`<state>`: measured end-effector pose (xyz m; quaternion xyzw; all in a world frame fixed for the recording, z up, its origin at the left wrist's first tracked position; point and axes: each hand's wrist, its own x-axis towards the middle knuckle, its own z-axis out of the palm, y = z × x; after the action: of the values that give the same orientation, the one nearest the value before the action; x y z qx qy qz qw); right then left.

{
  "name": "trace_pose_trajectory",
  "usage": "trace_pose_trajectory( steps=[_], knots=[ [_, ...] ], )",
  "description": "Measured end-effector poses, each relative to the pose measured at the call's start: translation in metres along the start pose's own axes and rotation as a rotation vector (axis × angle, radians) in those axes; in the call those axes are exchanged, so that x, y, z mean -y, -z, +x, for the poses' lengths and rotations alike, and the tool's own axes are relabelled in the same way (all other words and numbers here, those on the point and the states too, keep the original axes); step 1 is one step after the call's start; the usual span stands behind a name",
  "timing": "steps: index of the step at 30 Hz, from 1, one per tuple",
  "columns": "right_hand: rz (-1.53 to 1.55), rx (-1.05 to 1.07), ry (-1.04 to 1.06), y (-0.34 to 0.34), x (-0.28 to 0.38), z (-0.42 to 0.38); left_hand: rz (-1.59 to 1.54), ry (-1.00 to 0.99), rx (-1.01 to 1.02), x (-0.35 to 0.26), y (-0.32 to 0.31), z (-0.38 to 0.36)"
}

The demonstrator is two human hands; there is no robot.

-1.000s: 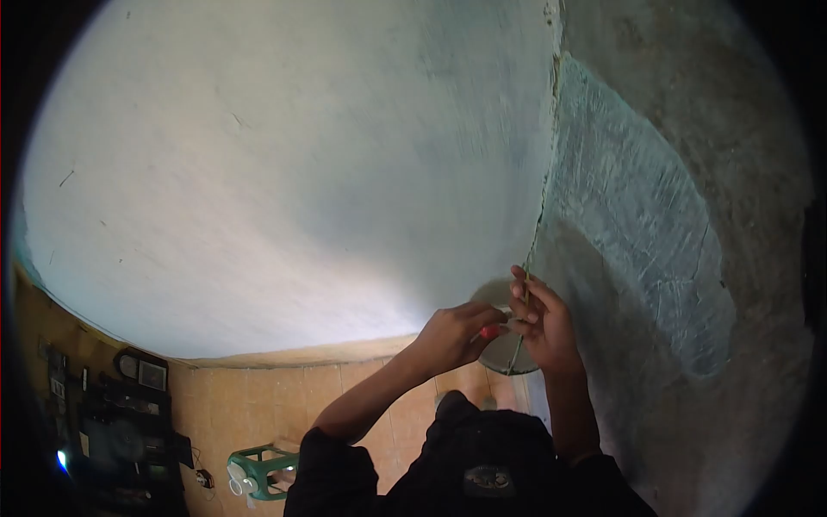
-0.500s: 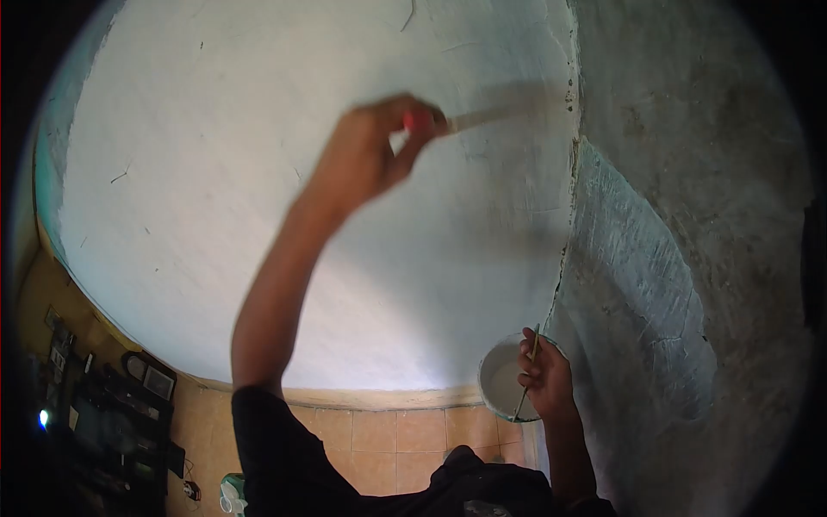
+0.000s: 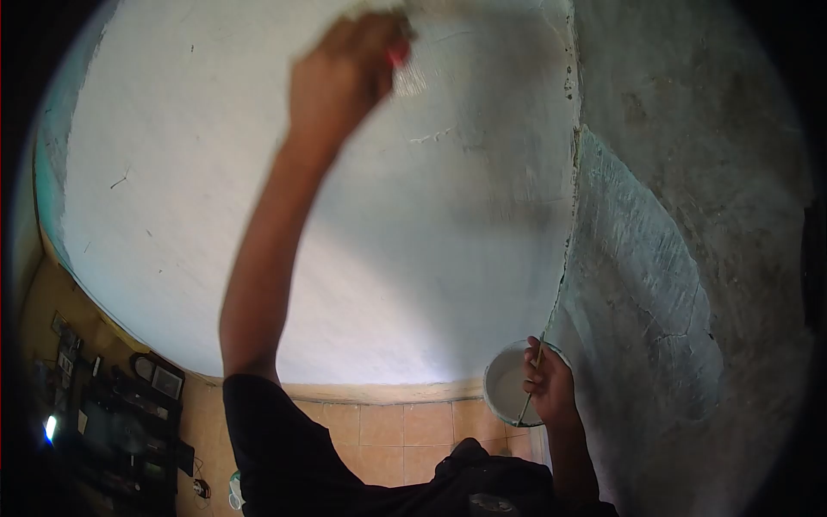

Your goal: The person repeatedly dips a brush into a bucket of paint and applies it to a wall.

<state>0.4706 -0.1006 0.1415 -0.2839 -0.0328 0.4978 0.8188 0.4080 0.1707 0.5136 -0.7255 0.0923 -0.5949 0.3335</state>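
Observation:
Raised against the pale wall (image 3: 198, 189) at the top, my left hand (image 3: 345, 77) is closed around a tool with a red handle (image 3: 398, 56). The tool's blade is blurred and mostly hidden. Below and beside the hand are faint smears and a thin raised ridge of wall coating (image 3: 435, 135). Low at the right, my right hand (image 3: 548, 379) has its fingers curled round the thin handle of a round bucket (image 3: 491, 392). Pale, smooth material (image 3: 508, 383) shows inside the bucket.
A rough grey wall (image 3: 732, 172) meets the pale wall along a cracked vertical corner (image 3: 570, 198). Orange floor tiles (image 3: 379, 431) lie below. Dark shelving with framed items (image 3: 159, 379) and a cable stands at the lower left.
My left hand has moved up and slightly left with the tool. A raised ridge now shows on the wall below it. My right hand still holds the bucket, nearly in the same place.

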Motion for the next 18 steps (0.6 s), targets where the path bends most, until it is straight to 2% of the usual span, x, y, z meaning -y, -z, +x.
trace_pose_trajectory(
  steps=[6,8,9,10,14,16,17,18],
  knots=[
    [0.007,-0.028,0.028,0.01,-0.002,0.002,-0.067,-0.231,0.157,-0.11,-0.031,-0.16],
    [0.006,-0.024,0.021,0.014,-0.002,0.004,-0.133,-0.186,0.196,-0.149,-0.027,-0.19],
    [0.004,-0.032,0.015,0.015,-0.003,0.005,-0.174,-0.152,0.277,-0.165,-0.023,-0.202],
    [0.003,-0.04,0.012,0.017,-0.003,0.005,-0.214,-0.147,0.33,-0.176,-0.018,-0.21],
    [0.028,-0.045,0.025,0.028,-0.007,0.004,-0.304,-0.143,0.298,-0.21,-0.015,-0.243],
    [0.021,-0.056,0.018,0.031,-0.008,0.004,-0.476,-0.067,0.383,-0.214,-0.007,-0.234],
    [0.01,-0.042,0.014,0.033,-0.008,0.004,-0.458,-0.063,0.38,-0.213,-0.006,-0.229],
    [0.029,-0.056,0.002,0.034,-0.01,0.003,-0.535,0.022,0.436,-0.21,-0.007,-0.222]
  ],
)
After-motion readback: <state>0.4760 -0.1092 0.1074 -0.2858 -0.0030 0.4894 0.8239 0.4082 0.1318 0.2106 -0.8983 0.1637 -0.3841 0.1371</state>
